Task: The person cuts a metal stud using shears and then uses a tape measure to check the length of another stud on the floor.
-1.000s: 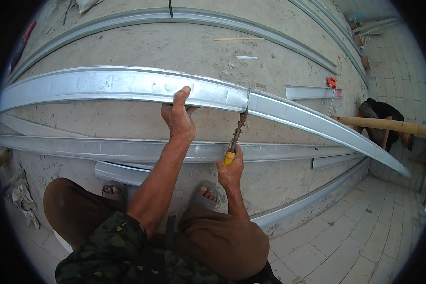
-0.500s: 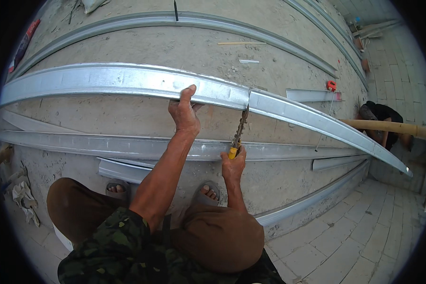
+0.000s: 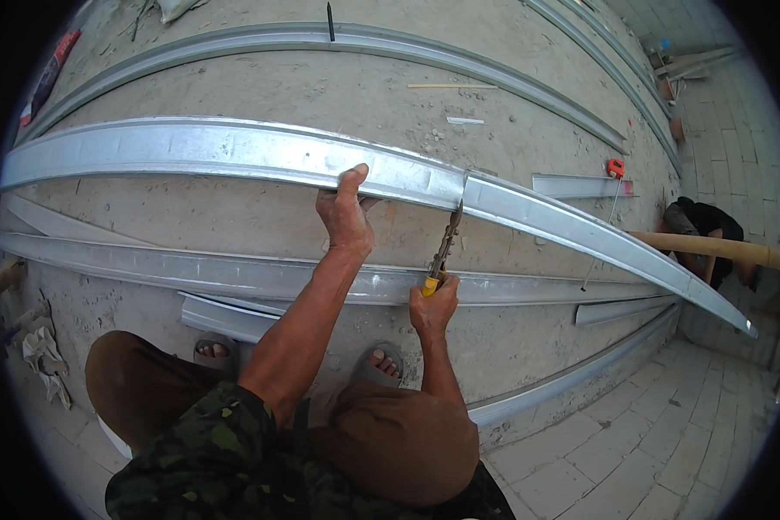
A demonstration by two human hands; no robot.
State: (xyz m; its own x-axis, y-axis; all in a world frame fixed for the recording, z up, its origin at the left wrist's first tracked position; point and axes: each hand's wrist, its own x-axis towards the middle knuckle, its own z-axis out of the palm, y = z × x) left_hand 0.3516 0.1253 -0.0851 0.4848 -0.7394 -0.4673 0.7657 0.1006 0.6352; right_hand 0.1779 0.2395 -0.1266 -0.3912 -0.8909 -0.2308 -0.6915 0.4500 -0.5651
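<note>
A long shiny metal channel (image 3: 199,149) crosses the view, with a vertical cut or break in it right of centre. My left hand (image 3: 345,212) grips its lower edge, thumb on the face and fingers tucked underneath. Below the break, my right hand (image 3: 432,299) is closed on the yellow handles of metal snips (image 3: 446,247), whose dark jaws reach the channel's lower edge at that break. Whether the jaws are open or closed I cannot tell. Behind them, another dull metal channel (image 3: 139,260) lies on the dusty concrete floor (image 3: 260,87).
More channels (image 3: 581,108) and offcuts (image 3: 230,316) lie around. A red tape measure (image 3: 615,168) is at the right. Beyond, a crouching person (image 3: 702,225) is beside a wooden pole (image 3: 745,251). Crumpled paper (image 3: 48,355) lies at lower left. My sandalled feet (image 3: 381,364) are below.
Little differs. The channel, both my hands and the snips sit slightly further right in the view, with the background shifted alike. The snips still meet the channel at the same break.
</note>
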